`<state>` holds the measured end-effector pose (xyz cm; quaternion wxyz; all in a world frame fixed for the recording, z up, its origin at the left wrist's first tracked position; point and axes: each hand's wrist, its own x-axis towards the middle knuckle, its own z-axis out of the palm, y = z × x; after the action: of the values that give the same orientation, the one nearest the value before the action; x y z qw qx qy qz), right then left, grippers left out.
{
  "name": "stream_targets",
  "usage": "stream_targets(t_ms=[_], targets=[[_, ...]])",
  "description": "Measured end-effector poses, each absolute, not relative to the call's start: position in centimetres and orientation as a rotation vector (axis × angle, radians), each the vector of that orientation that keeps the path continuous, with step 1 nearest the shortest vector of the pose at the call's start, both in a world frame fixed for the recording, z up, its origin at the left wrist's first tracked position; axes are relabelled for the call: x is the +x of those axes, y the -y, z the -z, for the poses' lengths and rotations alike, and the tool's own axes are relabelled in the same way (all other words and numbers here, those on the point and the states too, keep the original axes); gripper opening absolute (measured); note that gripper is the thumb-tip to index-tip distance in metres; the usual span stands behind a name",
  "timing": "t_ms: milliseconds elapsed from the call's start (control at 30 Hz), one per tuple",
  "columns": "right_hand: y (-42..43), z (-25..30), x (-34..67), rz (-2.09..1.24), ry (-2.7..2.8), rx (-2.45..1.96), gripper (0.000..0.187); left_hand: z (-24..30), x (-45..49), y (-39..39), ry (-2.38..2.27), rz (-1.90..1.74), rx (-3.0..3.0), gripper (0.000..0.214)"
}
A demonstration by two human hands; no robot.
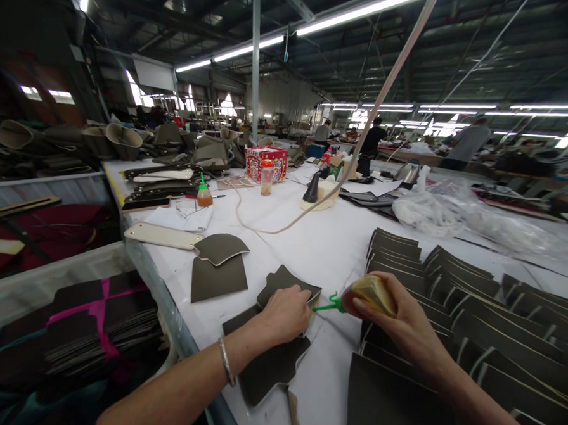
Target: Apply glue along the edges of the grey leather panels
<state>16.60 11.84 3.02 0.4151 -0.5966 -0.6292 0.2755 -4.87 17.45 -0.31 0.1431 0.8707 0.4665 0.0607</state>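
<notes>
My left hand presses down with curled fingers on a small stack of dark olive cut leather pieces on the white table. My right hand is wrapped round a yellowish squeeze bottle held sideways. Its green nozzle points left and touches the edge of the top piece next to my left fingers. A metal bangle sits on my left wrist.
Rows of overlapping dark leather pieces cover the table at right. Two more pieces and a cream strip lie at left. Farther off stand an orange bottle, a red box and a plastic bag. A hose hangs overhead. People work behind.
</notes>
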Motion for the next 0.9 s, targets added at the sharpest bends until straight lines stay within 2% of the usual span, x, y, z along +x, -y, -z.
stream_targets(t_ms=[767,900], targets=[[-10.7,-3.8,16.4,-0.961,1.617,-1.378,0.044,0.8,-5.5,-16.9,-1.336,-0.348,2.474,0.026],[-10.8,-3.9,16.3,-0.937,1.601,-1.391,0.049,0.9,-5.6,-16.8,-1.343,-0.348,2.471,0.026]])
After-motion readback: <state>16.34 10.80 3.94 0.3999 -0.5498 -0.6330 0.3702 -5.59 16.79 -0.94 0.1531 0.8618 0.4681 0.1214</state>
